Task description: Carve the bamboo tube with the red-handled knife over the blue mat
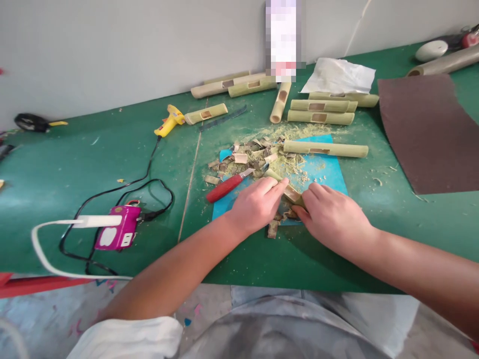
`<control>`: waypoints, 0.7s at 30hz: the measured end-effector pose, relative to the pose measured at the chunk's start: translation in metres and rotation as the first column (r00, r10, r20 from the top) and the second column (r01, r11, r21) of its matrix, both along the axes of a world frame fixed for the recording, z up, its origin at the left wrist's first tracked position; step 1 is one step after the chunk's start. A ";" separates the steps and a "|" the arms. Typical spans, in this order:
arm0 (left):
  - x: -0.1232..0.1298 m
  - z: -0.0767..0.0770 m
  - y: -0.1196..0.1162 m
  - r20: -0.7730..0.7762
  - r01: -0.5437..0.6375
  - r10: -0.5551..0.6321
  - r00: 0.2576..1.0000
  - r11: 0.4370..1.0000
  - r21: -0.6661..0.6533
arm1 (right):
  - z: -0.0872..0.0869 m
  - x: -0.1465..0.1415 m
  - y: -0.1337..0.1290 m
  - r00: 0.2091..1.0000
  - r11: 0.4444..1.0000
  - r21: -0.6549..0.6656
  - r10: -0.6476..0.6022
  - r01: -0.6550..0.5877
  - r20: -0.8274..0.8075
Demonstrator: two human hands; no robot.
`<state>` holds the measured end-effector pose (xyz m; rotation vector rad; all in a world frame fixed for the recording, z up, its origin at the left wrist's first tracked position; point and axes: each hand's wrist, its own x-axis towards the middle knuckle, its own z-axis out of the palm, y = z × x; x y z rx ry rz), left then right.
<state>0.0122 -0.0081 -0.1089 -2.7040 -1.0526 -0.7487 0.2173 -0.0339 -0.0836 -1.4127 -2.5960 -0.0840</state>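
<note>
Both hands grip one short bamboo tube [291, 192], tilted down to the right above a blue sheet [329, 172]. My left hand [258, 202] is closed on its upper left end. Around the lower right end the fingers of my right hand [329, 212] are wrapped. Part of the tube is hidden by the fingers. Just left of my left hand lies a red-handled knife [226, 188], blade pointing right. Bamboo chips [240, 158] and shavings are heaped beyond the hands, with a few chips [273, 229] below them. A notched bamboo tube [325, 148] rests behind my right hand.
Several more bamboo tubes [320, 117] with cut openings lie toward the wall. A yellow glue gun [170, 121] and its black cord lead to a purple power adapter [118, 228] at left. Brown sandpaper-like sheet [430, 134] lies at right; a tape measure [32, 122] sits far left.
</note>
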 end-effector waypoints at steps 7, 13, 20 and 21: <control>0.000 0.000 -0.001 -0.007 0.005 -0.005 1.000 1.000 -0.011 | -0.003 0.000 0.000 0.999 0.998 0.064 0.012 -0.015 0.042; 0.000 0.002 -0.001 -0.004 0.019 -0.019 1.000 1.000 -0.018 | -0.002 0.001 -0.001 0.999 0.994 0.102 0.030 -0.031 0.013; -0.022 0.013 0.016 0.180 -0.064 0.069 0.981 0.997 -0.036 | 0.002 0.017 0.010 0.999 0.996 0.081 -0.034 0.035 -0.007; -0.025 0.014 0.018 0.205 -0.085 0.090 0.975 0.996 -0.033 | 0.003 0.018 0.011 0.999 0.995 0.093 -0.044 0.044 0.001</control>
